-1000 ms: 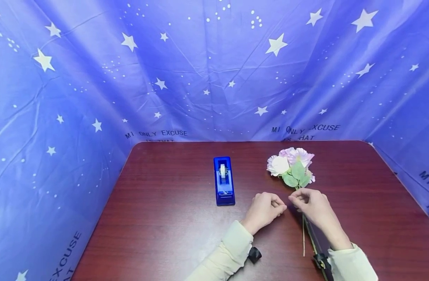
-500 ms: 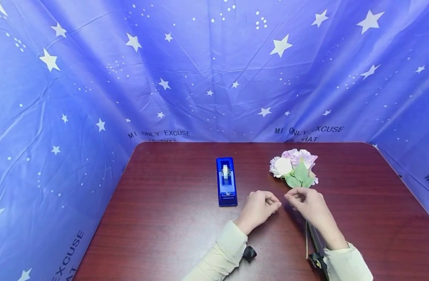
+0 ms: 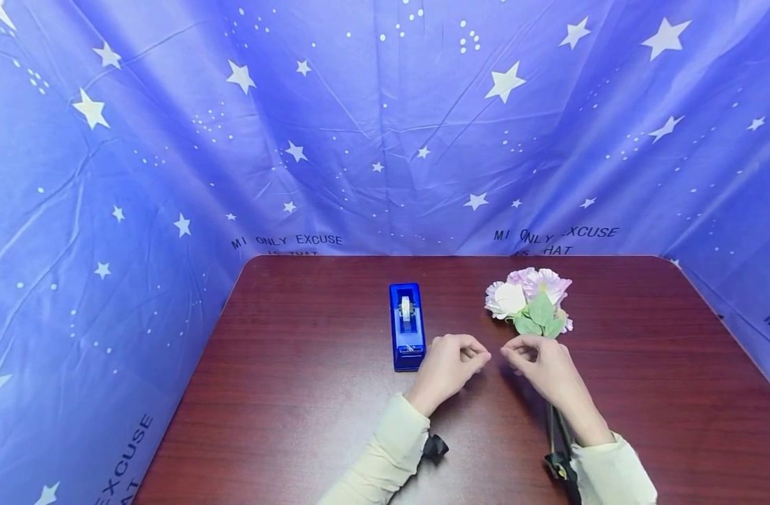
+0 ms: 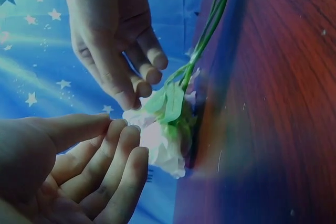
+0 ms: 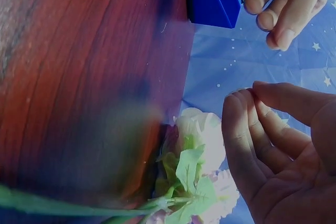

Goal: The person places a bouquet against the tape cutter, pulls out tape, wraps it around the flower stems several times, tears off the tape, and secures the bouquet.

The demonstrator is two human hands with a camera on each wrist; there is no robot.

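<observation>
My left hand (image 3: 447, 368) is just right of the blue tape dispenser (image 3: 407, 328), thumb and fingertips pinched together. Facing it, my right hand (image 3: 544, 366) pinches in the same way above the flower stems (image 5: 68, 208). A faint pale edge of what looks like clear tape (image 5: 243, 89) shows at the right fingertips; its length between the hands is hard to see. A narrow gap separates the two hands. Pink and white flowers (image 3: 529, 298) with green leaves (image 4: 172, 103) lie beyond the right hand, neither hand gripping them.
The dark red wooden table (image 3: 284, 393) has rounded far corners. Around it hangs a blue curtain (image 3: 360, 126) printed with white stars and lettering. Black wrist gear (image 3: 434, 447) sits beneath the left sleeve, and more (image 3: 558, 466) by the right sleeve, over the stems.
Both hands have shifted left, the left one farther, so the gap between their fingertips has widened. The flowers and dispenser stay put; the view itself has shifted slightly.
</observation>
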